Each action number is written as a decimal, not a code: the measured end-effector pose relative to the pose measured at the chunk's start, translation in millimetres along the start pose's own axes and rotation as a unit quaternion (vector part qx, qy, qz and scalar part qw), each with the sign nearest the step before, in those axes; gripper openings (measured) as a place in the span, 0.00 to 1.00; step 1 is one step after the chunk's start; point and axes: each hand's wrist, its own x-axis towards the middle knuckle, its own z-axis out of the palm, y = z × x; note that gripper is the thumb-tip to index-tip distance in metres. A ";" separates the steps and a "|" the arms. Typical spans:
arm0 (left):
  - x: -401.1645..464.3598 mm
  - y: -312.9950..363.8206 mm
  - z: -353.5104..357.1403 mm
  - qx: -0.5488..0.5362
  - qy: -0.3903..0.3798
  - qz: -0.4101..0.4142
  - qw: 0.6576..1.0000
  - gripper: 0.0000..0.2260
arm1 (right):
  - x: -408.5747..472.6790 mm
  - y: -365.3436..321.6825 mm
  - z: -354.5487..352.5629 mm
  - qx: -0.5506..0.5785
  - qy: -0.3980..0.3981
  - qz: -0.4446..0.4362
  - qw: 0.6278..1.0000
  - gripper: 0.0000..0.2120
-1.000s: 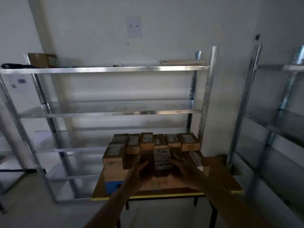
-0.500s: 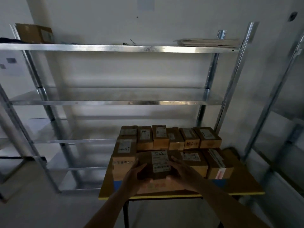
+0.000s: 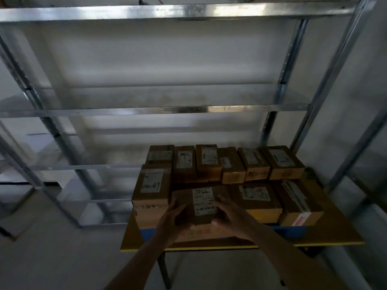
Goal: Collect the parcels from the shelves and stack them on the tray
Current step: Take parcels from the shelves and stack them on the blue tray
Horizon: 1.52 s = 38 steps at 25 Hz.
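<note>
Both hands clamp one brown labelled parcel (image 3: 196,204) at the near middle of the stack: left hand (image 3: 170,221) curled round its left edge, right hand (image 3: 231,214) round its right edge. It sits on a lower carton (image 3: 207,232) at the near edge of the yellow-edged surface (image 3: 339,233). Six parcels line the far row (image 3: 228,162); a taller parcel (image 3: 151,189) touches on the left, two more (image 3: 278,200) to the right. Blue tray (image 3: 293,231) edge shows beneath. Metal shelves (image 3: 146,110) behind.

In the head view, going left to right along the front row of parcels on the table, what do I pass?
Tall parcel with handwritten label → parcel held by both hands → flat parcel with printed label → parcel with red-and-white sticker.
</note>
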 end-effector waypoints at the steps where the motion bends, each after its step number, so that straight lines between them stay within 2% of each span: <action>1: 3.4 -1.7 2.2 -0.008 -0.003 -0.005 1.000 0.37 | 4.9 5.9 4.5 0.004 0.000 -0.002 1.000 0.33; 7: 24.0 -11.2 12.6 -0.006 -0.007 -0.026 1.000 0.36 | 32.0 26.5 21.6 0.011 -0.002 0.002 1.000 0.33; 13: 33.2 -17.6 12.4 0.040 0.024 -0.033 0.998 0.35 | 50.1 24.7 32.0 0.006 0.026 -0.016 1.000 0.32; 21: 38.4 -21.3 10.0 0.057 0.050 -0.026 0.997 0.27 | 75.4 30.7 31.9 0.007 0.027 -0.009 1.000 0.33; 38: 61.7 -12.1 10.8 0.139 0.073 -0.080 0.984 0.26 | 113.0 46.5 33.0 0.002 0.043 -0.021 0.999 0.33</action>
